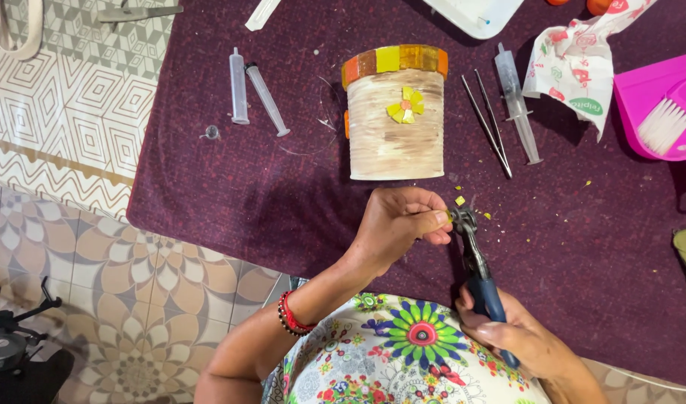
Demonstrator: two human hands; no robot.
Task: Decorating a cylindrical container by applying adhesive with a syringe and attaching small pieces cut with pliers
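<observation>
Hands work blue-handled nippers; white red-green printed wrapper lies upper right.

pot: rough brown streaks, shiny glass tiles | nippers: dark metal head, smooth blue plastic handles | table: fuzzy purple cloth | syringes: clear plastic | tweezers: shiny metal | dustpan: smooth pink plastic

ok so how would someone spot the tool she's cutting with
On the purple table cloth, look just below the striped pot with its mosaic rim. The nippers run from the right hand up to the left hand. Unlike the clear syringes and thin tweezers nearby, they have dark blue handles and black metal.
</observation>
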